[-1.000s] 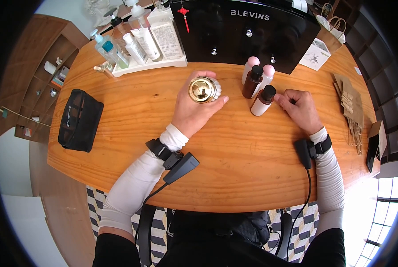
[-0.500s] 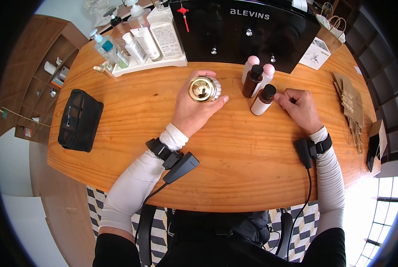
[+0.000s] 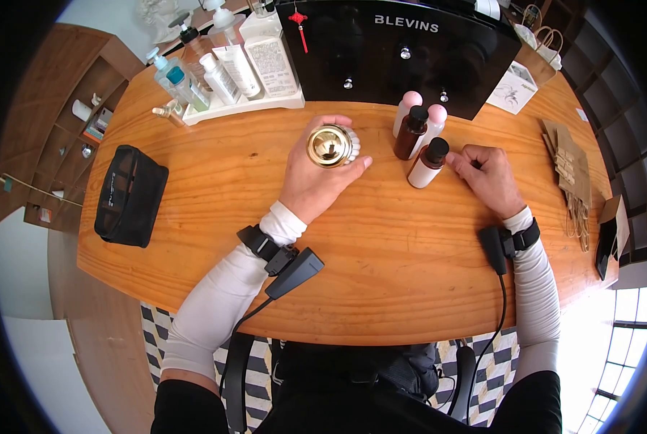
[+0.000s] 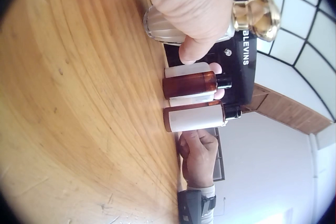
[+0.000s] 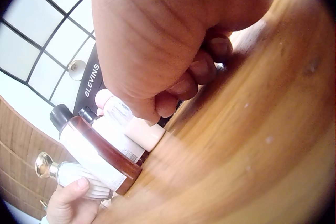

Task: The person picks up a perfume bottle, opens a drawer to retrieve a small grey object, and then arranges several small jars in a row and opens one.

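Observation:
In the head view my left hand (image 3: pixel 310 177) is wrapped round a ribbed glass bottle with a gold cap (image 3: pixel 329 146), which stands upright on the table. The left wrist view shows the thumb lying along the bottle's (image 4: pixel 163 27) side. To the right stands a brown bottle with a black cap and white label (image 3: pixel 424 165). A second brown bottle (image 3: pixel 410 134) is just behind it, beside two pink-capped bottles (image 3: pixel 433 123). My right hand (image 3: pixel 488 177) rests on the table with curled fingers and nothing in them, its thumb right beside the nearer brown bottle.
A black cabinet (image 3: pixel 403 54) stands at the back. Left of it, a white tray (image 3: pixel 244 110) bears several toiletries. A black pouch (image 3: pixel 132 195) lies at the left, while brown paper bags (image 3: pixel 571 163) and a white box (image 3: pixel 513 88) are on the right.

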`<state>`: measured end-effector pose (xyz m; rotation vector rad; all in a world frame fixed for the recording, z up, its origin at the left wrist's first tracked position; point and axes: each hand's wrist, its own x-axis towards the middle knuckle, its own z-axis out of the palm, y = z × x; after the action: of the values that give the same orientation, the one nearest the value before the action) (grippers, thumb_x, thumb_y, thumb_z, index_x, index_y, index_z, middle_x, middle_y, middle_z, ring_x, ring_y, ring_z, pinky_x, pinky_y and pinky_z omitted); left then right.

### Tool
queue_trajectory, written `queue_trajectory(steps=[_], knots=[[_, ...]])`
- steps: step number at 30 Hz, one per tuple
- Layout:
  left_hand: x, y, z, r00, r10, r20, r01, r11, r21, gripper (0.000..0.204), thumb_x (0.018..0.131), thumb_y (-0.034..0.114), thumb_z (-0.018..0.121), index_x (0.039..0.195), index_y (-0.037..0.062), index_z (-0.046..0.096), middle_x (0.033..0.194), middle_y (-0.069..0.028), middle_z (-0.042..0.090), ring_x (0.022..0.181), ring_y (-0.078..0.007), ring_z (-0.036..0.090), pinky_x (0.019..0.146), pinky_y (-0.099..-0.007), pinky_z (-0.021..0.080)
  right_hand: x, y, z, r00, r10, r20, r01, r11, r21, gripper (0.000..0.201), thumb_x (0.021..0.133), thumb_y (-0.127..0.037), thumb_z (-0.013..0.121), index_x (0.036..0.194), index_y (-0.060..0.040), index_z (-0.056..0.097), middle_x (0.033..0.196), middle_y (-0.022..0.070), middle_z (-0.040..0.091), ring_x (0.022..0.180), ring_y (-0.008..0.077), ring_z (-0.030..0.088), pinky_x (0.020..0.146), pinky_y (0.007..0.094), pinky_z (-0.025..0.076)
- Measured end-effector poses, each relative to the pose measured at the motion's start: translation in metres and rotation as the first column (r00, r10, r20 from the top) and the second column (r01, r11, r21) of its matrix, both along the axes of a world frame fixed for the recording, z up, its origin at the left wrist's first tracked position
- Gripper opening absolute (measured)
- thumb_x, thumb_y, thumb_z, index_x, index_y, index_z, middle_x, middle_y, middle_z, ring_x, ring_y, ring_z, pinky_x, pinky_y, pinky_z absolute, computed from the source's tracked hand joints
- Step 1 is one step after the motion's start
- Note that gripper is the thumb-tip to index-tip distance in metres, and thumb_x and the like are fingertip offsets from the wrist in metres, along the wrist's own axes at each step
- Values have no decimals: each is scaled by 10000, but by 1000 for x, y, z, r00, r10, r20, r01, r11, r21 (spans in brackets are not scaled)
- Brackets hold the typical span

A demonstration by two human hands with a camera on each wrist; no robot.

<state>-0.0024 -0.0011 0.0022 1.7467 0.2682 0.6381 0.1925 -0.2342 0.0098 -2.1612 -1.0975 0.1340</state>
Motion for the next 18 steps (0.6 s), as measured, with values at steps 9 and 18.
queue_trajectory(steps=[9,18], knots=[[0,0,0,1000,0,-6,0,1000,11,480,809,33,828,1211,40,565,1103,-11,616,950,-78,593,837,-247,516,4,-1,-3,1000,0,16,0,1000,-8,467,934,-268,741,649,33,525,527,122,379,503,183,291,475,374,327],[0,1,-1,1000,0,13,0,1000,8,460,814,30,823,1199,37,571,1087,-7,617,947,-77,594,835,-244,516,1,0,-1,1000,5,20,-5,1000,7,483,930,-271,744,641,35,506,529,131,369,504,190,281,474,382,318]])
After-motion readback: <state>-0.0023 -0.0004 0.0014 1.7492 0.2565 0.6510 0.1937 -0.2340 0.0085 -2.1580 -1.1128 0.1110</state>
